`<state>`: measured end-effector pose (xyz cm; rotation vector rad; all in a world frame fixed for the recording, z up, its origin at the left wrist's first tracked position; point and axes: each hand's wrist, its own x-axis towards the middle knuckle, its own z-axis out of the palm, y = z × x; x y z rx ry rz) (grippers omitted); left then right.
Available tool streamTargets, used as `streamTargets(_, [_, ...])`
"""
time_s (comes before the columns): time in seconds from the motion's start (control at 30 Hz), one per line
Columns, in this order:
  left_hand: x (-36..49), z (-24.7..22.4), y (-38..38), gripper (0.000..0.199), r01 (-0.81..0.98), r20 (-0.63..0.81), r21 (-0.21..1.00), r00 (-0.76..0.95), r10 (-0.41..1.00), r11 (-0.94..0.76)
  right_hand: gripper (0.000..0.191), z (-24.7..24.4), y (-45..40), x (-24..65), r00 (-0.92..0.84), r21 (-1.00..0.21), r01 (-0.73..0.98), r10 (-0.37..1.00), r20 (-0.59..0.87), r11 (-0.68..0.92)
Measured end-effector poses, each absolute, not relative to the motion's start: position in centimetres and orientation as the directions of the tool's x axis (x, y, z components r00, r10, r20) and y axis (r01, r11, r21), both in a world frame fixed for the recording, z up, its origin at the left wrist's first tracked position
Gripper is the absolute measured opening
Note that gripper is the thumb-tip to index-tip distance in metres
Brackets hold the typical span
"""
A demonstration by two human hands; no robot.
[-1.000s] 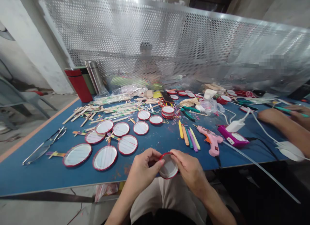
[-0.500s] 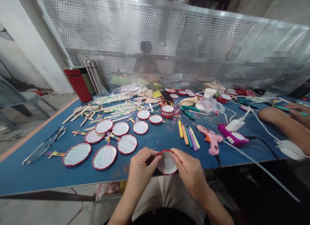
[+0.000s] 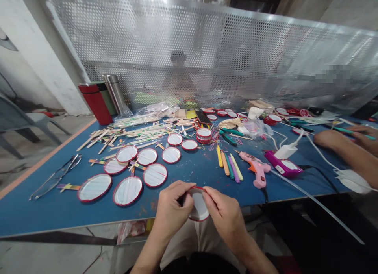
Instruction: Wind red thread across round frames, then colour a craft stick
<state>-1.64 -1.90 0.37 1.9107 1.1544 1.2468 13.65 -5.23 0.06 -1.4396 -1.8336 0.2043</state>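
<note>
A round white disc with a red rim is held over the table's front edge, above the lap. My left hand pinches its upper left rim between thumb and fingers. On the opposite side, my right hand grips the upper right rim. Similar red-rimmed discs, one of them here, lie on the blue table to the left, some with coloured sticks attached. Several coloured pens and a pink glue gun lie to the right of the hands.
Wooden sticks, glasses and a red bottle are on the left. A purple power strip with cables stands right. Another person's arm rests at far right. A perforated metal panel rises behind.
Both hands and the held disc have shifted slightly left and lower, and the disc is tilted a little more. My left thumb is bent more against the rim.
</note>
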Motion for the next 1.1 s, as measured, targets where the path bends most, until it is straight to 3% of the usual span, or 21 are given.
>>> streamTargets(0.17, [-1.8, 0.5, -1.9, 0.042, 0.371, 0.336, 0.847, 0.179, 0.925, -0.38, 0.028, -0.1, -5.4, 12.7, 0.088, -0.748, 0.63, 0.937, 0.338, 0.211])
streamTargets(0.37, [-2.3, 0.9, -2.0, 0.048, 0.272, 0.188, 0.93, 0.232, 0.954, -0.249, 0.033, 0.8, -5.2, 12.3, 0.119, -0.93, 0.362, 0.987, 0.11, 0.06])
streamTargets(0.67, [-2.4, 0.9, -2.6, 0.046, 0.127, 0.197, 0.968, 0.163, 0.967, -0.218, 0.038, 0.7, -4.7, 11.9, 0.124, -0.984, 0.18, 0.992, 0.002, -0.02])
streamTargets(0.83, [-2.1, 0.7, -2.5, 0.049, -0.012, 0.081, 0.997, 0.17, 0.982, -0.08, 0.038, 1.0, -2.9, 13.3, 0.26, -0.992, -0.121, 0.966, -0.013, 0.02])
streamTargets(0.97, [-1.9, 0.7, -2.4, 0.037, 0.185, -0.022, 0.982, 0.319, 0.948, -0.039, 0.034, 0.7, -1.8, 14.3, 0.346, -0.984, -0.145, 0.937, 0.045, 0.101])
streamTargets(1.1, [-1.8, 1.1, -2.3, 0.028, 0.349, 0.085, 0.915, 0.324, 0.942, -0.203, 0.034, -0.4, -1.8, 14.6, 0.362, -0.993, -0.012, 0.926, 0.104, 0.117])
